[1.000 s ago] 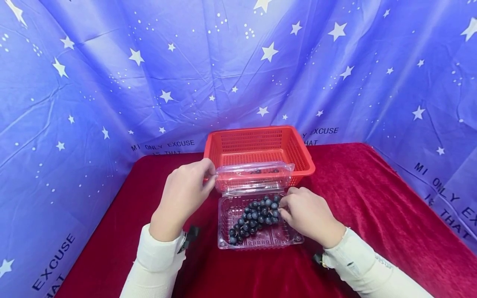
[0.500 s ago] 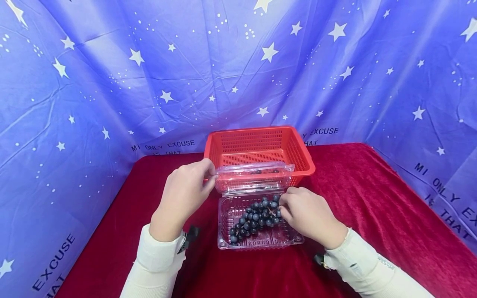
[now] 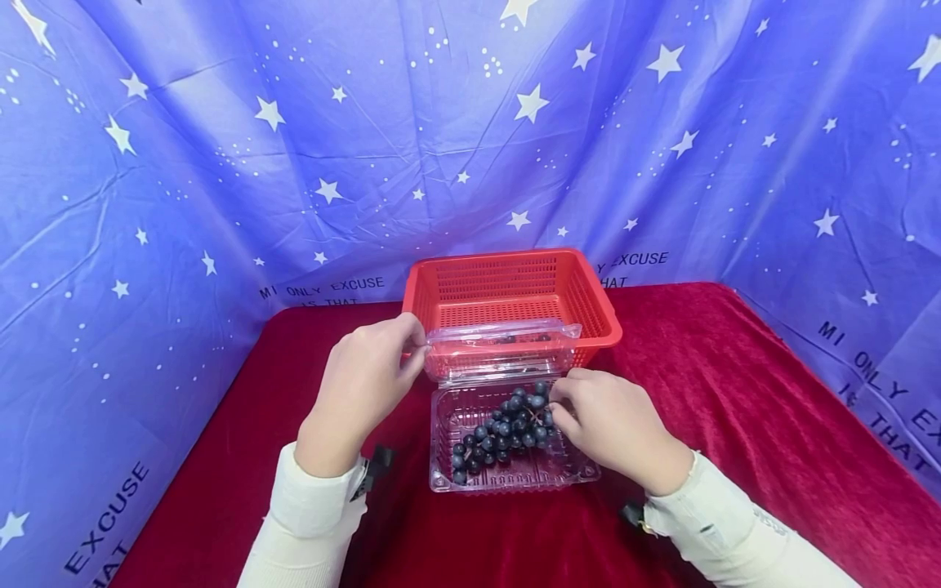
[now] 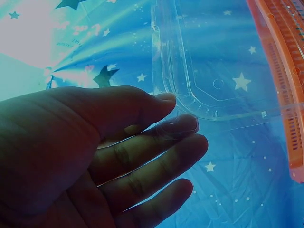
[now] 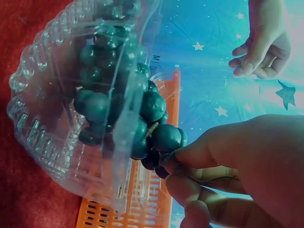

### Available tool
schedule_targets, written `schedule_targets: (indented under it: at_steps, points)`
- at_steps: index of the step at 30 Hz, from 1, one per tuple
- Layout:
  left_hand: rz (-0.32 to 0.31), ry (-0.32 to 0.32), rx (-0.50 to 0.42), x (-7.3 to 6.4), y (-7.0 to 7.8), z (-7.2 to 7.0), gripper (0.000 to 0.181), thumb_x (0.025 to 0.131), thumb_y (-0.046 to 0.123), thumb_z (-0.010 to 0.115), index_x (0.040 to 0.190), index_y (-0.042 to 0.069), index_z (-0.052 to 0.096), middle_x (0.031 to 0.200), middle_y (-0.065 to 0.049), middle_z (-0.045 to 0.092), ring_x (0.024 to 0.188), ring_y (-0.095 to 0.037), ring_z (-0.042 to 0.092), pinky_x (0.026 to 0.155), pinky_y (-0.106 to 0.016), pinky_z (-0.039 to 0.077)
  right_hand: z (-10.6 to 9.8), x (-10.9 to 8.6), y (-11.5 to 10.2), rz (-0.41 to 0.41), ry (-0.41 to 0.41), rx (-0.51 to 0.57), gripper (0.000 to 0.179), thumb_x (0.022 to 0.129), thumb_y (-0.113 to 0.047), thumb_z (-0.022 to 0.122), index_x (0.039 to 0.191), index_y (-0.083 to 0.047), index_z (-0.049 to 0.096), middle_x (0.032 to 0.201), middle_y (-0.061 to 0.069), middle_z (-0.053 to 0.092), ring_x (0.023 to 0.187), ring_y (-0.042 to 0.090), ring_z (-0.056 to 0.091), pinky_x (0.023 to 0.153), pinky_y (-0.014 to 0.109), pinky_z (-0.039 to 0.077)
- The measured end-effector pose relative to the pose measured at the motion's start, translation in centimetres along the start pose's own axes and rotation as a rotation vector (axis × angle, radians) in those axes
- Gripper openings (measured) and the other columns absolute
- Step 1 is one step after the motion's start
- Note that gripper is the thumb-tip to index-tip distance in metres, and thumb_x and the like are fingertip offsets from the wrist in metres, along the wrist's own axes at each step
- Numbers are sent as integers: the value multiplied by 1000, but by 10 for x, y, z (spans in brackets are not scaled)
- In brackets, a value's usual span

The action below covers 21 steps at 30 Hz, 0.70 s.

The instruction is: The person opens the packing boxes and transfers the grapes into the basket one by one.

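Observation:
My left hand (image 3: 363,388) pinches the left corner of the raised clear lid (image 3: 503,359) of a plastic clamshell box (image 3: 515,487). In the left wrist view the lid's corner tab (image 4: 183,126) sits between thumb and index finger, with the other fingers loosely bent. A bunch of dark grapes (image 3: 500,433) lies slanted across the box's base. At its upper right end, my right hand (image 3: 617,425) pinches the bunch by its stem end, thumb against fingertips. From the right wrist, the nearest grapes (image 5: 154,107) stick up past the box rim; the others show through the clear wall.
Behind the box stands a red perforated basket (image 3: 606,318), partly seen through the lid, with a few dark grapes visible there. Dark red velvet cloth (image 3: 706,367) covers the table. A blue star-patterned curtain (image 3: 419,139) hangs behind and at both sides.
The grape bunch has shifted and turned slightly in the box, its grapes resettling near my right fingers. My right forearm has moved a little to the right. The left hand and lid stay put.

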State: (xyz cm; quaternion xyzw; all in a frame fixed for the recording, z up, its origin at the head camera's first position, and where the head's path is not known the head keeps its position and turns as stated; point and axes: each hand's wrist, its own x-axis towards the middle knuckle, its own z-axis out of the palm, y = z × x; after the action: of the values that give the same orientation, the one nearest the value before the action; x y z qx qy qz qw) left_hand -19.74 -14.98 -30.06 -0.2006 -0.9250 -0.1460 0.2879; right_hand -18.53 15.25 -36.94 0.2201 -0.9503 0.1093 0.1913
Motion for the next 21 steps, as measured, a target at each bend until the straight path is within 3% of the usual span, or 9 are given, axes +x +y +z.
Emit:
schedule_targets:
  at_steps: [21]
  points:
    - [3, -1, -12, 0, -1, 1, 11, 90, 13, 76, 91, 14, 66, 74, 0, 70, 57, -13, 53, 54, -33, 50, -12, -2, -3, -20, 62, 21, 5, 85, -22, 76, 89, -25, 77, 81, -12, 66, 67, 9, 60, 56, 36, 51]
